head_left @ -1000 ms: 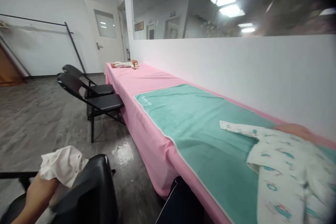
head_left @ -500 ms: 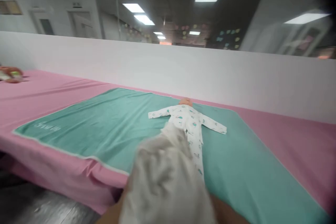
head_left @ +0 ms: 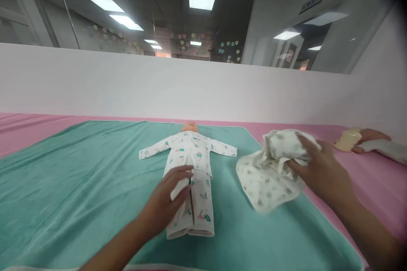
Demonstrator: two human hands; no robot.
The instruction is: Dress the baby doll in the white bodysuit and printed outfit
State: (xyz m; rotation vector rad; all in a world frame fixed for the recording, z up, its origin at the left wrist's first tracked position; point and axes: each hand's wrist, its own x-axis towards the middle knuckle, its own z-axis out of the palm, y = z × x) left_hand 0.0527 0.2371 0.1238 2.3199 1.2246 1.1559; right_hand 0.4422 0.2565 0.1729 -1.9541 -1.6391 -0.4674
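A doll (head_left: 190, 126) lies on its back in a white printed baby outfit (head_left: 194, 152), sleeves spread and trouser legs toward me. Above the trousers hovers my left hand (head_left: 170, 197), fingers apart and holding nothing; whether it touches the fabric I cannot tell. On the right side, my right hand (head_left: 318, 163) grips a bunched white cloth (head_left: 270, 178) with a small print. One flap of the cloth hangs toward the teal blanket (head_left: 104, 186) under the doll.
A pink sheet (head_left: 378, 186) shows around the blanket. At the right lie a pale yellow bottle (head_left: 348, 139) and a brown and white item (head_left: 378, 137), partly cut off. A white wall (head_left: 159, 87) with a glass panel above it borders the far edge.
My view has swung right, so the doll appears further left. The white cloth has moved from in front of me to the right, in my right hand. Both hands now show clearly.
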